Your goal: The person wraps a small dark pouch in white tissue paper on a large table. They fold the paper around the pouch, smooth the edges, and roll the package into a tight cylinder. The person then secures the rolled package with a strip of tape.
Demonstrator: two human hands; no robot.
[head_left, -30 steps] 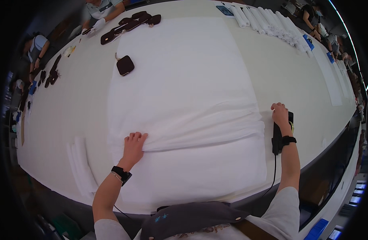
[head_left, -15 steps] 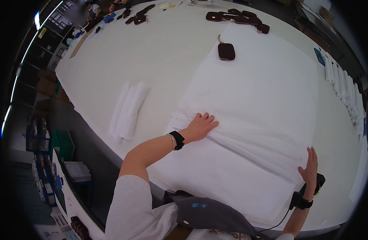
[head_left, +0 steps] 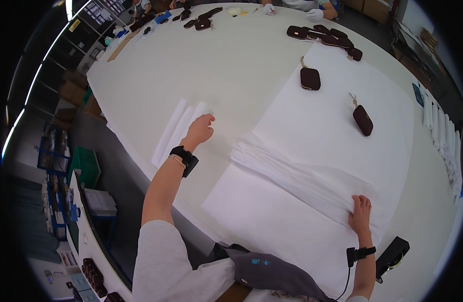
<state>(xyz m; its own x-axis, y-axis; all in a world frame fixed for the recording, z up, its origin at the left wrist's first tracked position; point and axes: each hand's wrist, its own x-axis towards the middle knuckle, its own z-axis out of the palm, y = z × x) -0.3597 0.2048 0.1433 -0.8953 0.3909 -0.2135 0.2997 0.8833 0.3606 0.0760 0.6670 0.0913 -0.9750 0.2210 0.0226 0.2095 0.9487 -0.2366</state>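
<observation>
A large white sheet [head_left: 272,216] covers the table before me, with a gathered, wrinkled band [head_left: 292,176] running across it. My right hand [head_left: 361,214] rests on the right part of this band, fingers slightly bent and apart. Over to the left, my left hand [head_left: 200,131] is at the right side of the white rolls [head_left: 173,131], partly covering them. Its fingers are loosely curled, and nothing shows between them. Farther up the sheet are two dark brown zip pouches, one pouch [head_left: 310,79] farther off and another pouch [head_left: 362,120] nearer, each with a light cord.
More brown pouches [head_left: 324,36] are piled at the sheet's far edge. White rolls [head_left: 440,123] line the right side beside a phone [head_left: 418,94]. A black device [head_left: 392,256] stands by my right forearm. Across the table are a co-worker's white-gloved hands [head_left: 314,15].
My left hand has left the sheet and moved to the white rolls. My right hand has come inward onto the gathered band. A second pouch now appears over the sheet. The view has shifted.
</observation>
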